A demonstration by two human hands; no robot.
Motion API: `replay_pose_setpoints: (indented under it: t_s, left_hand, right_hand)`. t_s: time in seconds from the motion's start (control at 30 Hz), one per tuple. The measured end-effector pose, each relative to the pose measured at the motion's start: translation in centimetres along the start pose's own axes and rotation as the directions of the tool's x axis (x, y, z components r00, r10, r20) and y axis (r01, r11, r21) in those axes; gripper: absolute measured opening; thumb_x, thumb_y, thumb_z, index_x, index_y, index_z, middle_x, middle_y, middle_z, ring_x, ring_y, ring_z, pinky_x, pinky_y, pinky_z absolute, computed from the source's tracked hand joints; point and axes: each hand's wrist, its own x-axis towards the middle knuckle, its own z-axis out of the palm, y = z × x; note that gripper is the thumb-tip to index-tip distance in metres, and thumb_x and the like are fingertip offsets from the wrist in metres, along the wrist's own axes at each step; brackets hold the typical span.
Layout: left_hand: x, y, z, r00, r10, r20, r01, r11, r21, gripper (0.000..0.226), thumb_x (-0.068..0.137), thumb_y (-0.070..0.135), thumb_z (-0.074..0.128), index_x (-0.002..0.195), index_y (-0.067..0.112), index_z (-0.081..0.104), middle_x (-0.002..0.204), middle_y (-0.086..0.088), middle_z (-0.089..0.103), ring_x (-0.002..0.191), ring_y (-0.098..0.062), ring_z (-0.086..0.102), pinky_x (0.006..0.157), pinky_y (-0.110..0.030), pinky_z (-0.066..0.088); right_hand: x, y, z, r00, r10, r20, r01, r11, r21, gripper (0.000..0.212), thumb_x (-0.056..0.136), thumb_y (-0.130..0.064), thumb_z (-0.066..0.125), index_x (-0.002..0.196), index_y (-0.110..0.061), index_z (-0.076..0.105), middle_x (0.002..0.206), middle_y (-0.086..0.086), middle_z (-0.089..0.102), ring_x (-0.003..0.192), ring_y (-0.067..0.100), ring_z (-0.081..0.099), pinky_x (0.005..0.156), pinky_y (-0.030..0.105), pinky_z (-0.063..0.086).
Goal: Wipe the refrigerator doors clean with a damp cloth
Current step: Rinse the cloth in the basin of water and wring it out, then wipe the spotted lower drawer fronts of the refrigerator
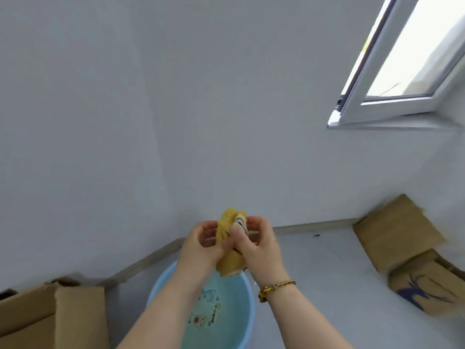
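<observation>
Head view, noted from beside the person: the left hand (201, 244) and right hand (259, 245) are held close together. Both have fingers curled round one bunched yellow cloth (229, 263) of soft fabric, which carries a dark-striped patch near its top. The grasp looks firm on both sides and the cloth is compressed between them, consistent with wringing. A beaded multicoloured bracelet (276, 288) sits on the right wrist. Directly below the hands a round light-blue plastic basin (247, 311) stands on the grey floor (327, 273), apparently holding water over a printed motif. The cloth's lower end hangs above the basin; contact with the water cannot be confirmed. Brown cardboard boxes lie at lower left (50, 316) and against the wall at right (395, 233). A white-framed window (392, 107) stands open at upper right in the pale grey wall (176, 109). The refrigerator doors are not in view. Assessment: the cloth is being prepared, with dampening apparently done and excess water being pressed out. No wiping is evidenced, and the whole of the door cleaning remains outstanding.
</observation>
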Motion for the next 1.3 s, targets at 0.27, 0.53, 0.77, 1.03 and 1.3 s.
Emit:
replay_pose_setpoints:
  t_s: [0.27,0.53,0.77,1.03,1.3]
  left_hand:
    - [-9.5,5.1,7.1,0.952,0.038,0.304,-0.031,0.999,-0.027,0.023,0.076,0.013,0.071,0.095,0.017,0.058,0.093,-0.002,0.068,0.082,-0.021,0.065,0.072,-0.036,0.053]
    - [-23.5,2.4,19.8,0.85,0.015,0.526,-0.049,0.997,0.051,0.025,0.093,0.029,0.043,0.093,0.017,0.065,0.084,0.001,0.07,0.08,-0.012,0.064,0.063,-0.017,0.051]
    - [-39.3,-0.7,31.3,0.616,-0.034,0.787,-0.15,0.976,0.16,0.009,0.085,0.026,0.059,0.09,0.02,0.064,0.086,-0.001,0.068,0.08,-0.012,0.064,0.056,-0.013,0.049]
    - [-48.2,-2.5,38.9,0.43,-0.121,0.895,-0.147,0.968,0.202,0.009,0.086,0.017,0.06,0.088,0.014,0.068,0.081,-0.001,0.069,0.077,-0.012,0.064,0.059,-0.015,0.05]
    - [-47.5,-3.3,45.0,0.336,-0.115,0.935,-0.208,0.959,0.193,0.01,0.089,0.016,0.056,0.093,0.013,0.064,0.085,-0.001,0.066,0.078,-0.013,0.062,0.06,-0.02,0.049]
  right_hand:
    - [-9.4,-6.1,-9.7,0.951,-0.09,-0.296,0.108,0.993,0.046,0.018,0.089,-0.016,0.056,0.072,-0.016,0.05,0.066,-0.005,0.047,0.059,0.004,0.043,0.049,0.006,0.037]
    - [-25.5,-5.4,-23.1,0.846,-0.157,-0.51,0.151,0.987,-0.055,0.019,0.084,-0.01,0.062,0.077,-0.022,0.049,0.074,-0.006,0.051,0.066,0.002,0.048,0.056,0.006,0.042]
    - [-41.8,-3.7,-35.0,0.67,-0.11,-0.734,0.049,0.993,-0.104,0.018,0.085,-0.013,0.061,0.092,-0.021,0.048,0.083,-0.009,0.054,0.075,0.002,0.053,0.061,0.007,0.046]
    - [-53.6,-3.1,-43.5,0.508,-0.051,-0.86,-0.066,0.993,-0.098,0.012,0.084,-0.006,0.058,0.093,-0.011,0.053,0.085,0.001,0.055,0.076,0.011,0.051,0.066,0.016,0.043]
    - [-58.3,-2.5,-49.8,0.453,-0.062,-0.889,-0.254,0.947,-0.195,0.014,0.083,0.0,0.052,0.079,-0.014,0.053,0.075,0.003,0.05,0.068,0.014,0.044,0.057,0.02,0.037]
